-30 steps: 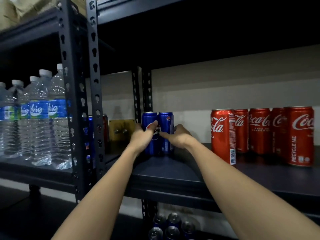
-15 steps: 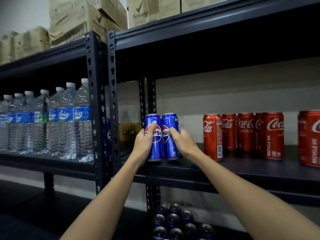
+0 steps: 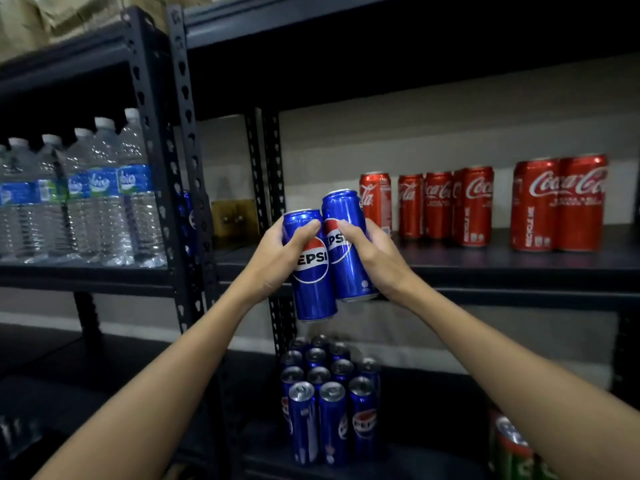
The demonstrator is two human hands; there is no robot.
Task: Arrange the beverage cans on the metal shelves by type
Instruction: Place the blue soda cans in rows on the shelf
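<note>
My left hand (image 3: 277,258) grips a blue Pepsi can (image 3: 313,289), and my right hand (image 3: 375,258) grips a second blue Pepsi can (image 3: 346,244) just right of it. Both cans hang in the air in front of the middle shelf's edge (image 3: 519,289), tilted slightly and touching each other. A row of red Coca-Cola cans (image 3: 474,206) stands on that shelf to the right. On the shelf below, a block of several blue Pepsi cans (image 3: 329,403) stands upright.
Water bottles (image 3: 100,202) fill the left rack's shelf behind black perforated uprights (image 3: 187,150). Another blue can (image 3: 188,216) shows behind the uprights. A red-and-green can (image 3: 509,445) sits at the lower right. Cardboard boxes (image 3: 41,26) rest on the top shelf.
Both hands have lifted the two Pepsi cans off the middle shelf and drawn them toward me and slightly down. My view has tilted down, so the lower shelf's Pepsi cans show more.
</note>
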